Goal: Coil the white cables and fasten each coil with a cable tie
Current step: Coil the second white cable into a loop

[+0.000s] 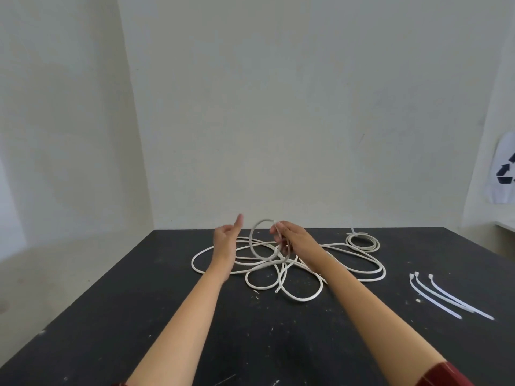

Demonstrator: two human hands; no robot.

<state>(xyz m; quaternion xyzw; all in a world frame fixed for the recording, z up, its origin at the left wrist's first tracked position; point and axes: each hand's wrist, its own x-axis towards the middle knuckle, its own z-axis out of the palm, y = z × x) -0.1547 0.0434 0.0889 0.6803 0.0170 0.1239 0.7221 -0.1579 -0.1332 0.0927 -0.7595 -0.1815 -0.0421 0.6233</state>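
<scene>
A loose tangle of white cable (289, 270) sprawls over the middle of the black table (139, 316). My right hand (292, 236) is raised above it, pinching a cable end whose lifted loop (255, 240) curves up and left. My left hand (227, 238) hovers just left of that loop, fingers apart, holding nothing. A finished coil (362, 242) with a tie on it lies at the far right of the tangle. Three white cable ties (443, 295) lie side by side on the table's right.
The table's far edge runs just behind the cables, against a pale wall. A white sheet with a recycling symbol (505, 174) hangs on the right wall. White specks mark the tabletop.
</scene>
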